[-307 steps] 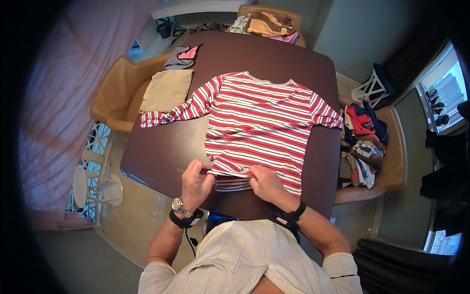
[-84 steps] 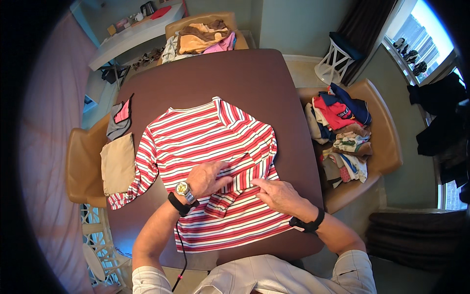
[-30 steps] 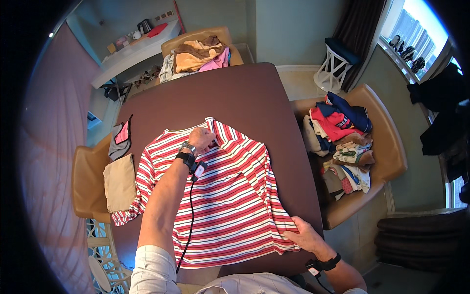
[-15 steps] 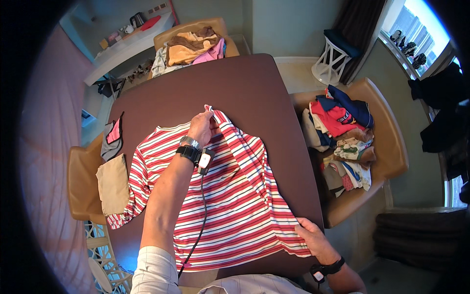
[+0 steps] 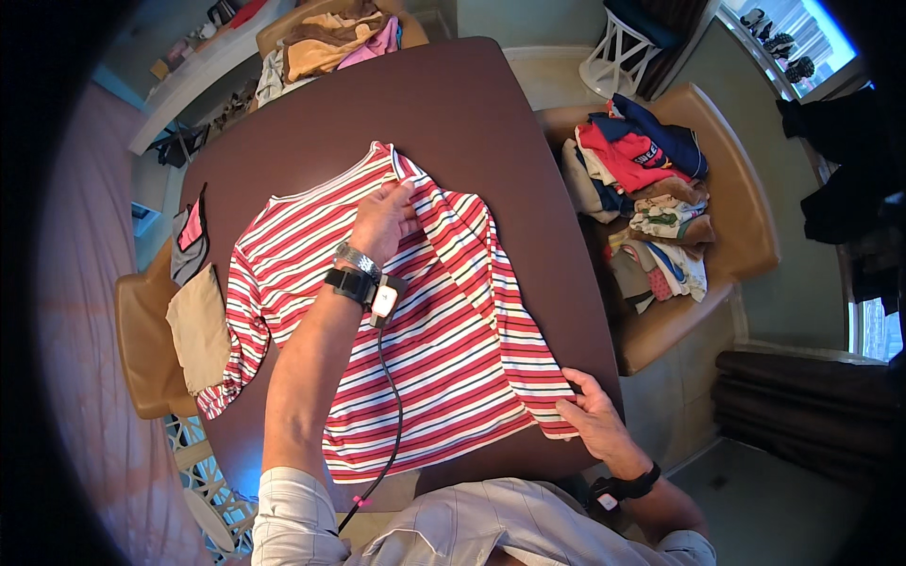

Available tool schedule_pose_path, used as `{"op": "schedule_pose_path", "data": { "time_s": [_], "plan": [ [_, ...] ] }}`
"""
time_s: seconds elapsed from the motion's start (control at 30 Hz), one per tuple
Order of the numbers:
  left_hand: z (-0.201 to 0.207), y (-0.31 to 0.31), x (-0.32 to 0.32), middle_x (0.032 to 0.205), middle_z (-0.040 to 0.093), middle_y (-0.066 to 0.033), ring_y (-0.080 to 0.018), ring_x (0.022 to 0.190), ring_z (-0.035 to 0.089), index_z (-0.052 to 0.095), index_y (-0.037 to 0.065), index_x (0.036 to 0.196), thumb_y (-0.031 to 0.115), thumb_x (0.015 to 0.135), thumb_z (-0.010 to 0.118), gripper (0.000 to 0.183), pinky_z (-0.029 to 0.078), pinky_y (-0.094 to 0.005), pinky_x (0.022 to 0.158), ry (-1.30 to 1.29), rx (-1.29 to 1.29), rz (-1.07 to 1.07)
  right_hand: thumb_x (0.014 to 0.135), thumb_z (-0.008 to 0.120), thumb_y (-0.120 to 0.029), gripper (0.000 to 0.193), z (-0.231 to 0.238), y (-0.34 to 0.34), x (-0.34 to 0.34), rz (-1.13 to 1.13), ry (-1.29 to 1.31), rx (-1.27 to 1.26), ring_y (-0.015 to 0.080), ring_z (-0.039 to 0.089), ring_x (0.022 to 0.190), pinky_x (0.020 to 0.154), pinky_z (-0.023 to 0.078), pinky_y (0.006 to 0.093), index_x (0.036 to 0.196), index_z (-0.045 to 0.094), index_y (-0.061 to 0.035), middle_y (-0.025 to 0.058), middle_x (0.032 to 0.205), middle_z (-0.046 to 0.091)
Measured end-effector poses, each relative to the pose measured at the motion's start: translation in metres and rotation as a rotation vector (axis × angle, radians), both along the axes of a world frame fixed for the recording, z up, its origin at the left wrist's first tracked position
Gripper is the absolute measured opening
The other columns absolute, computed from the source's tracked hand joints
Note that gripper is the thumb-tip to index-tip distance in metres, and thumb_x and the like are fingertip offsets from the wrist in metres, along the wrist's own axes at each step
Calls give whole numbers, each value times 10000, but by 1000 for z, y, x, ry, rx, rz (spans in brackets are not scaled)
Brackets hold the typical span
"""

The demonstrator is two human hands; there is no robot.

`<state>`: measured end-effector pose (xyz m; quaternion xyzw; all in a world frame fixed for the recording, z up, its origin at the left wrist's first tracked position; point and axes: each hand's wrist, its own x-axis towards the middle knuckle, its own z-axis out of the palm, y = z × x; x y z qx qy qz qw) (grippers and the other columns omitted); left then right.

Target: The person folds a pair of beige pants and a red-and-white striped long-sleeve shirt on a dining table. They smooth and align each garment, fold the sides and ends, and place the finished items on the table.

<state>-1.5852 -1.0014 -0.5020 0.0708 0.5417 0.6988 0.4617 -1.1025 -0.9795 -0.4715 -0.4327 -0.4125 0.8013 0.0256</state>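
Note:
A red-and-white striped long-sleeved shirt [image 5: 425, 377] with thin dark lines lies spread on the brown table. Its right side is folded inward from the shoulder, and that sleeve runs down the right edge. My left hand [image 5: 385, 222] reaches across the shirt, its fingers closed on the folded cloth below the collar. At the near right, my right hand [image 5: 596, 420] pinches the sleeve's cuff end between thumb and fingers. The other sleeve [image 5: 247, 325] hangs toward the table's left side, its cuff against a folded beige cloth [image 5: 198, 330].
The brown table [image 5: 453, 104] has rounded corners. A tan chair [image 5: 736, 208] on the right bears a heap of clothes; another chair at the far end holds more clothes [image 5: 330, 42]. A grey-and-pink garment [image 5: 191, 241] lies at the left. A cable [image 5: 396, 415] trails from my left wrist.
My view has shifted, so the scene sits higher. My left hand has slid down from the shoulder's top edge onto the fold. The right sleeve lies straighter, my right hand still at its end.

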Motion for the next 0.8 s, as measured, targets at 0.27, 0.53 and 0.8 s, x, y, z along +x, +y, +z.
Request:
{"op": "schedule_pose_path", "data": {
  "time_s": [0.27, 0.53, 0.8],
  "plan": [
    [-11, -6, -5, 1001, 737, -40, -164, 866, 740, 685, 72, 1185, 103, 1103, 668, 89, 681, -387, 779, 139, -198, 95, 1189, 481, -140, 408, -5, 20, 38, -486, 475, -409, 199, 724, 927, 555, 459, 282, 1592, 538, -179, 99, 1183, 736],
    [-19, -11, -8, 1019, 753, -70, -176, 801, 744, 682, 44, 1194, 118, 1113, 653, 114, 693, -390, 752, 136, -154, 43, 1098, 713, -215, 199, 1, 7, 45, 4, -298, 414, 139, 664, 678, 601, 531, 314, 1228, 701, -65, 62, 841, 741],
    [-15, -15, -5, 986, 751, -50, -159, 789, 740, 700, 57, 1182, 172, 1110, 695, 136, 692, -388, 765, 69, -115, 53, 884, 874, -63, 305, 38, 48, -32, 345, -130, 1576, 336, 668, 1030, 902, 573, 457, 1153, 735, -32, 130, 1104, 676]
  ]
}}
